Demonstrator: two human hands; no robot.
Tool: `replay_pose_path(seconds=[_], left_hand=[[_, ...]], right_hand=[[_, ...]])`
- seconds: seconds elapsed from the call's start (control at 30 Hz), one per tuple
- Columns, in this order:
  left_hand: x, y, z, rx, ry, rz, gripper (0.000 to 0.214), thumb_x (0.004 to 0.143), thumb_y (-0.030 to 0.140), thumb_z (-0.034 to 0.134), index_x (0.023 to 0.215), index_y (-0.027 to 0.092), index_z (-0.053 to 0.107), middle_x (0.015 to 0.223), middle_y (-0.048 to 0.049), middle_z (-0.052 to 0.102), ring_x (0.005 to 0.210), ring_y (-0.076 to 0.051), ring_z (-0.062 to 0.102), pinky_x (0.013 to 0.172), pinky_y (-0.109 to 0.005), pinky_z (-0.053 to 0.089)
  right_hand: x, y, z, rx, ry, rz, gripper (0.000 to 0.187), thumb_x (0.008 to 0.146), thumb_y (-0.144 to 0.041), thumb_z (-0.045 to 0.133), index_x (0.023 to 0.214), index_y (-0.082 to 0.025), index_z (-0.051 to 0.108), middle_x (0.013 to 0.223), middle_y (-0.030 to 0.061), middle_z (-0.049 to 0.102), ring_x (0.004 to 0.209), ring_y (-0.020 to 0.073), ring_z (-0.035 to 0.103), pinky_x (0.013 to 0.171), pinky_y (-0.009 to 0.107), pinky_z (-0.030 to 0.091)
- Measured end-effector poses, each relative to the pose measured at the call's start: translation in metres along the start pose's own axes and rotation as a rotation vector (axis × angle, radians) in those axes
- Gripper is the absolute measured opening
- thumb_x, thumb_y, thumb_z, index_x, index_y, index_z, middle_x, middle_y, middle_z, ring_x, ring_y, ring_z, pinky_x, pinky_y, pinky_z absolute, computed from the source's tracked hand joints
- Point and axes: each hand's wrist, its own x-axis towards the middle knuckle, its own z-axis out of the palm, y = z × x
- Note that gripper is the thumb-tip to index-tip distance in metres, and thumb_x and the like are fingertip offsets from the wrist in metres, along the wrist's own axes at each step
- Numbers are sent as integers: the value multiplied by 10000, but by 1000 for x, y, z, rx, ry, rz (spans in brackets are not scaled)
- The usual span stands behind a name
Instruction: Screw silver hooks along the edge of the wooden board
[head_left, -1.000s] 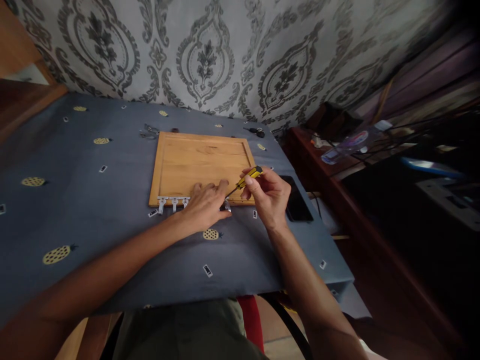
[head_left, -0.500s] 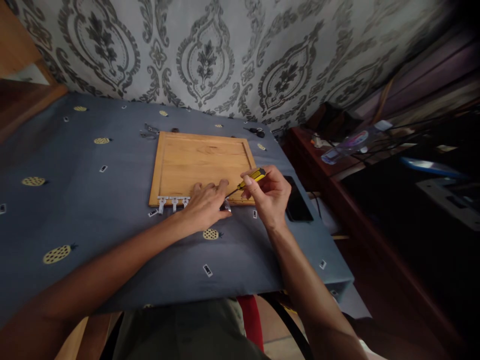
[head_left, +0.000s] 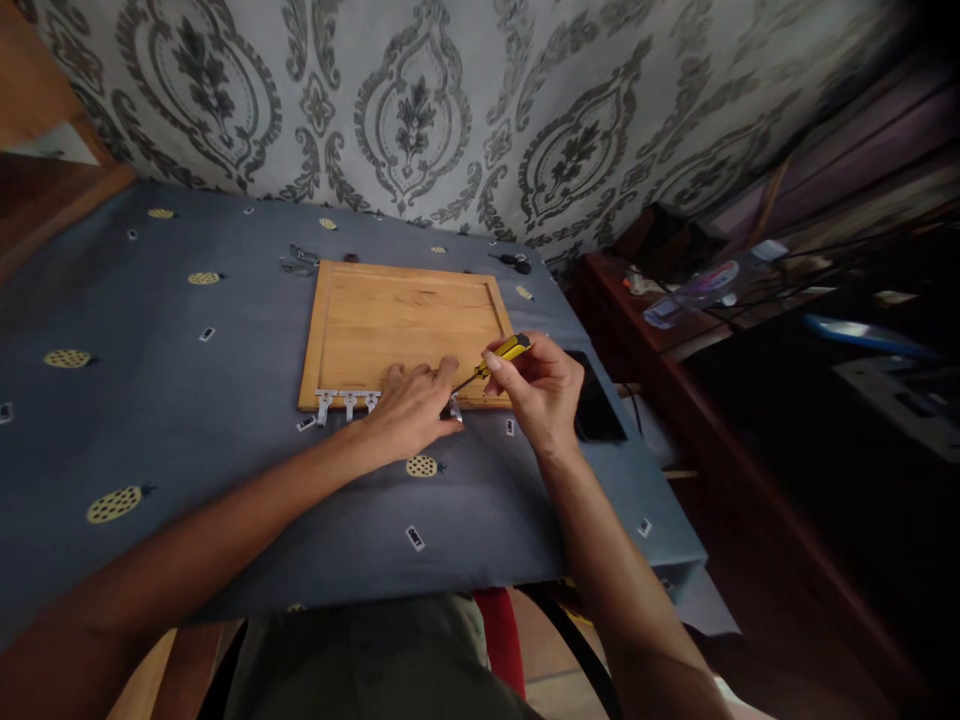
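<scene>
A wooden framed board lies flat on the cloth-covered table. Along its near edge runs a metal hook rail with several silver hooks hanging off the front. My left hand rests over the rail and board with fingers spread and thumb out, hiding the rail's middle. A yellow-and-black screwdriver is held between the thumb and fingers of my right hand. Its shaft slants down left to the rail's right part, beside my left fingertips. The tip and any screw there are too small to make out.
Pliers and a black-handled tool lie behind the board. A dark phone is right of my right hand. Past the table's right edge, a plastic bottle lies tilted on a dark red desk. Patterned fabric hangs behind.
Almost nothing differs. The screwdriver stays at the same spot on the rail, and both hands hold their places apart from a very slight shift of the right hand.
</scene>
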Motion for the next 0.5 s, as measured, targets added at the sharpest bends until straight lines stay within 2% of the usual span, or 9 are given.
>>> replay_pose_path(seconds=[0.2, 0.5], left_hand=[[0, 0, 0, 4, 11, 1, 519, 867, 349, 705, 1256, 154, 421, 1088, -142, 702, 1111, -349, 627, 938, -480, 400], [1, 0, -1, -22, 0, 1, 532, 867, 349, 690, 1281, 155, 419, 1084, -141, 698, 1114, -350, 620, 935, -484, 398]], right_hand=[[-1, 1, 2, 0, 6, 7, 367, 714, -485, 834, 715, -223, 577, 679, -52, 609, 431, 54, 529, 401, 200, 471], [-1, -1, -5, -13, -65, 6, 347, 770, -554, 764, 818, -228, 657, 753, -26, 653, 472, 77, 585, 467, 243, 529]])
